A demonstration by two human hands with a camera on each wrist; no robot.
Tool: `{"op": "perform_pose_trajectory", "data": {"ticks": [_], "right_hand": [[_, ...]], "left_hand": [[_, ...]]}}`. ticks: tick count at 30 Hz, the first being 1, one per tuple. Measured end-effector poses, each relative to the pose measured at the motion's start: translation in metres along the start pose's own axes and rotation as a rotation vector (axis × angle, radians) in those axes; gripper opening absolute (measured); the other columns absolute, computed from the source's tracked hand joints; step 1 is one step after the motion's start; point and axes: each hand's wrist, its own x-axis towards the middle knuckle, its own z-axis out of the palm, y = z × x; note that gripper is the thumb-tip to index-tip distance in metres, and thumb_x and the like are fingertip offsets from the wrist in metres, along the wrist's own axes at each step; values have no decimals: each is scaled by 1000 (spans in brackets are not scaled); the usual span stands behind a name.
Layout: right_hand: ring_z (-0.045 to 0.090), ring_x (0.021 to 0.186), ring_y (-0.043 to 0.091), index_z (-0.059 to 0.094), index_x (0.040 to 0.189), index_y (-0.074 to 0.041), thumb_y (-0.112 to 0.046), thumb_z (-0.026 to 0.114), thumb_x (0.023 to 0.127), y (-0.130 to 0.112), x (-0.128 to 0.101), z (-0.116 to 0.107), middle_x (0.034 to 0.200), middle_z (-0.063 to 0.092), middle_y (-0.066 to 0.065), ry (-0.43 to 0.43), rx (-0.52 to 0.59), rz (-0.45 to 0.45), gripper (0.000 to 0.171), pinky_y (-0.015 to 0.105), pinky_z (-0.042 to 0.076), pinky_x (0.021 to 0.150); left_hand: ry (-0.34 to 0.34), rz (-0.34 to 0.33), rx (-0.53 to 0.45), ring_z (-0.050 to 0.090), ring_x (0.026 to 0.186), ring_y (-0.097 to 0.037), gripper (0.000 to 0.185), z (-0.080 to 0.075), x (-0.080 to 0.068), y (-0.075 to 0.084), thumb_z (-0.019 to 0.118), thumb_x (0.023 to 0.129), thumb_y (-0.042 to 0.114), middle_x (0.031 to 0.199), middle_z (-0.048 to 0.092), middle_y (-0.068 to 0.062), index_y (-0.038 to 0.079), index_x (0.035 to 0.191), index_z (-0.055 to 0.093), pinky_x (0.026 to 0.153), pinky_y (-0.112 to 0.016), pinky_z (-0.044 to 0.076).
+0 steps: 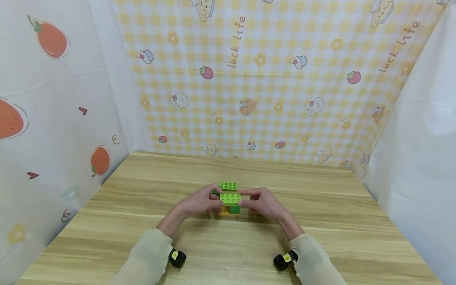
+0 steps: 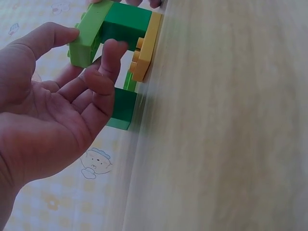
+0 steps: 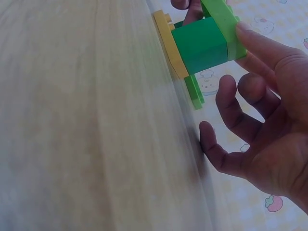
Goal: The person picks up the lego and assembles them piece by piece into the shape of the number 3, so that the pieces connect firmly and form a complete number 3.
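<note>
A light green toy building brick (image 1: 230, 198) lies across the top of a dark green brick (image 1: 235, 209), which stands on one end of a yellow-orange brick (image 3: 169, 44). My left hand (image 1: 206, 202) pinches the left end of the light green brick between thumb and fingers. At the right end, my right hand (image 1: 264, 202) pinches the same brick. The remaining right fingers (image 3: 226, 98) are bent and hold nothing. Whether the light green brick is pressed fully down cannot be told.
Just behind the stack, a second light green brick (image 1: 228, 186) lies on the wooden table (image 1: 228, 253). Another dark green brick (image 2: 123, 108) is partly hidden behind my left hand. Patterned cloth (image 1: 249, 87) hangs behind the table and at its sides.
</note>
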Motion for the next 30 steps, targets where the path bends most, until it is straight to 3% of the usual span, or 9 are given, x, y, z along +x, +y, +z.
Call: {"op": "perform_pose_trajectory", "data": {"ticks": [7,18,24,30], "right_hand": [[47,56,13,74,135,-19,-34,79,96,-2,-1,1,64,58,-1,-3,0,10,42,24,38,51],[51,55,14,72,138,-16,-32,79,96,-8,-3,0,64,61,2,-13,-3,30,45,24,39,50],[52,56,15,73,137,-19,-32,79,96,-8,-2,-1,69,67,5,-22,-9,21,43,24,40,51],[54,57,15,73,136,-20,-34,78,96,-5,-1,-1,73,70,7,-19,-24,15,43,25,41,51]], "left_hand": [[6,-13,7,66,79,-18,32,-1,0,0,63,103,11,103,73,-21,-2,129,50,64,-28,46],[7,3,57,70,84,-21,35,-6,-3,4,70,100,16,114,74,-21,-1,127,57,68,-31,50],[62,13,128,66,95,-18,40,-9,-5,5,76,96,23,116,73,-13,3,129,66,73,-34,53],[135,34,104,68,102,-22,41,-14,-8,6,75,98,24,118,72,-12,2,131,67,79,-36,53]]}}
